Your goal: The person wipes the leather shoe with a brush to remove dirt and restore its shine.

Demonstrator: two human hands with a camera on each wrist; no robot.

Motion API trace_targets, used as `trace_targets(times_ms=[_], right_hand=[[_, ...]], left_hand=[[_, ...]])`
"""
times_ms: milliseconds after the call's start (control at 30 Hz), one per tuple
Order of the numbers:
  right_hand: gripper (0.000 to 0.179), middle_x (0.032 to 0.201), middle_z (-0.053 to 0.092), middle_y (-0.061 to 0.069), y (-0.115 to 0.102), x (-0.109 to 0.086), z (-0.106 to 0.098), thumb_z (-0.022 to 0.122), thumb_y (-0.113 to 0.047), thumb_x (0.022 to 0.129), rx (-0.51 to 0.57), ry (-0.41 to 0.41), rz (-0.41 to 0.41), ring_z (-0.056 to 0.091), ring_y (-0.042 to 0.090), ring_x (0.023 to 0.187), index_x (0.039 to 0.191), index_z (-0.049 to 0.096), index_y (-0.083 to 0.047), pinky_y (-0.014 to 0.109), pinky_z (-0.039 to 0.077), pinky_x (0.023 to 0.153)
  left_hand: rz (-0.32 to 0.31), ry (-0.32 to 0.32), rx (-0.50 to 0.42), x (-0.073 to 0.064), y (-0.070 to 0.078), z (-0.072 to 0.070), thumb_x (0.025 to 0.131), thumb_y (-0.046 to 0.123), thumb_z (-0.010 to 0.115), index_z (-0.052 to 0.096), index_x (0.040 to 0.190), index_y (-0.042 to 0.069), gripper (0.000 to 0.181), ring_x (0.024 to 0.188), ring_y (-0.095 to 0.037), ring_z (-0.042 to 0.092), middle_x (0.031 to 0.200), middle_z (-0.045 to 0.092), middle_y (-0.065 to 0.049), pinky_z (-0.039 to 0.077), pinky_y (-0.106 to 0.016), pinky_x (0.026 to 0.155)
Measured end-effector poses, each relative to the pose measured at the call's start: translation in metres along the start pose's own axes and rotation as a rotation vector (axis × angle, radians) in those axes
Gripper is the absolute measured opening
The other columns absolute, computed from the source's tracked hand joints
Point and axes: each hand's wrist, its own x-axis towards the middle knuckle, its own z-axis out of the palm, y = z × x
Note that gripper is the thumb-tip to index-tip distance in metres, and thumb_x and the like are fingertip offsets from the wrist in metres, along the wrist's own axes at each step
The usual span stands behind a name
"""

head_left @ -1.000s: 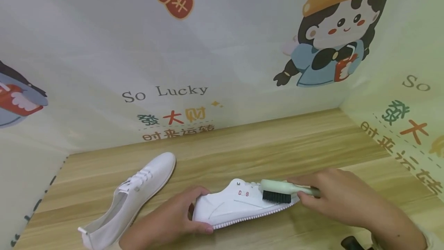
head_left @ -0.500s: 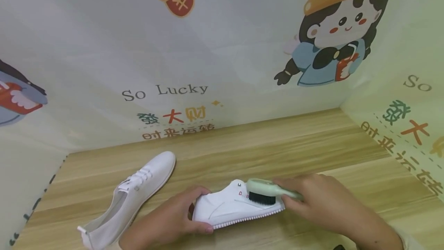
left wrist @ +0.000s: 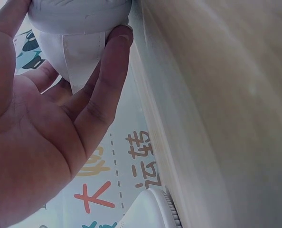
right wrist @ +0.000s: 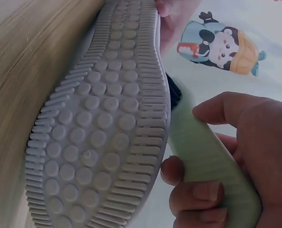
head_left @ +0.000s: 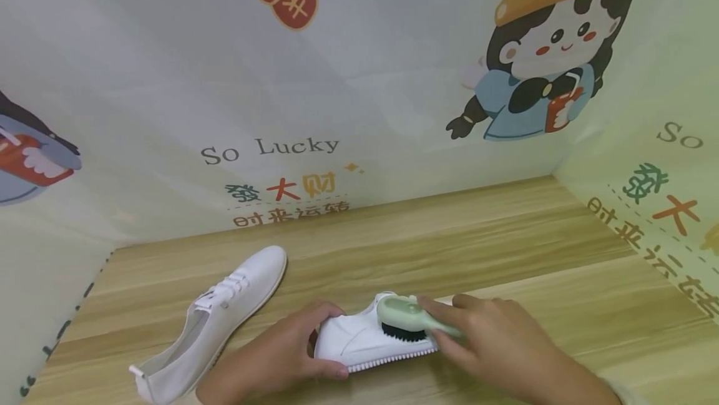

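Observation:
A white shoe [head_left: 351, 339] lies on its side with its sole toward the person. My left hand [head_left: 286, 349] grips it by the heel, and the left wrist view shows the fingers round the heel [left wrist: 79, 52]. A pale green brush [head_left: 401, 312] with black bristles is held by its handle in my right hand [head_left: 494, 342]. Its bristles touch the upper side of the shoe, near the middle. In the right wrist view the studded sole [right wrist: 98, 123] stands beside the brush handle [right wrist: 207, 161], with fingers curled round it.
A second white shoe [head_left: 236, 299] stands upright on the wood-grain table [head_left: 449, 236], to the left of my left hand. Pale printed sheets [head_left: 382, 93] with cartoon figures and lettering wall the table at the back and sides.
My right hand has carried the brush leftward along the shoe, from near the toe toward the middle. The left hand keeps its grip on the heel. The dark object at bottom right has left view.

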Motion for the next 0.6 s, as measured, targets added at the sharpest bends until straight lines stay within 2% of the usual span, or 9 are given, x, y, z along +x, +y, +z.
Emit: trace_targets(times_ms=[167,233,300,400,467,567,600], right_hand=[[0.041,0.086,0.069,-0.001,-0.006,0.001,0.003,0.068,-0.038,0.092,0.004,0.021,-0.010,0.045,0.000,0.055,0.133,0.065,-0.031,0.022,0.037,0.049],[0.042,0.087,0.069,-0.001,-0.010,0.003,0.004,0.069,-0.038,0.092,-0.001,0.028,-0.015,0.049,0.002,0.055,0.133,0.065,-0.031,0.023,0.040,0.050],[0.043,0.083,0.066,-0.004,-0.014,0.005,0.006,0.069,-0.038,0.091,0.003,0.029,-0.025,0.047,0.001,0.053,0.133,0.064,-0.032,0.022,0.038,0.050],[0.043,0.086,0.067,-0.004,-0.022,0.009,0.008,0.068,-0.040,0.091,0.013,-0.001,-0.041,0.048,0.001,0.053,0.133,0.064,-0.033,0.024,0.040,0.050],[0.042,0.082,0.064,-0.006,-0.027,0.013,0.009,0.067,-0.040,0.093,0.031,-0.026,-0.050,0.040,0.000,0.051,0.134,0.063,-0.034,0.022,0.036,0.049],[0.042,0.088,0.068,-0.003,-0.034,0.019,0.011,0.065,-0.041,0.094,0.039,-0.042,-0.065,0.040,0.000,0.051,0.135,0.062,-0.033,0.023,0.038,0.050],[0.042,0.086,0.065,-0.003,-0.036,0.021,0.012,0.065,-0.040,0.094,0.046,-0.044,-0.070,0.035,0.000,0.051,0.135,0.062,-0.033,0.022,0.036,0.050]], left_hand=[[-0.002,0.000,0.001,0.000,0.000,0.000,0.075,0.055,0.081,0.056,0.126,0.019,0.068,0.087,-0.003,0.056,0.105,0.059,0.011,0.048,-0.022,0.077],[0.003,0.003,-0.003,0.001,-0.001,0.000,0.075,0.055,0.081,0.056,0.126,0.019,0.067,0.088,-0.003,0.056,0.105,0.059,0.011,0.048,-0.022,0.077],[0.013,0.000,-0.016,0.002,-0.002,0.001,0.075,0.055,0.080,0.056,0.126,0.019,0.066,0.088,-0.004,0.056,0.104,0.060,0.011,0.048,-0.023,0.077],[0.020,-0.007,-0.040,0.002,-0.003,0.002,0.076,0.053,0.081,0.056,0.125,0.020,0.064,0.091,-0.004,0.057,0.108,0.060,0.011,0.049,-0.023,0.079],[0.016,-0.009,-0.046,0.001,-0.003,0.001,0.076,0.054,0.080,0.056,0.125,0.022,0.063,0.093,-0.003,0.057,0.110,0.060,0.011,0.049,-0.024,0.080],[0.014,-0.002,-0.040,-0.001,-0.003,0.000,0.076,0.054,0.081,0.056,0.125,0.024,0.063,0.096,-0.004,0.057,0.113,0.061,0.012,0.049,-0.025,0.083],[0.016,0.000,-0.040,-0.001,-0.003,0.000,0.075,0.054,0.081,0.056,0.125,0.024,0.062,0.097,-0.004,0.057,0.114,0.061,0.012,0.049,-0.025,0.084]])
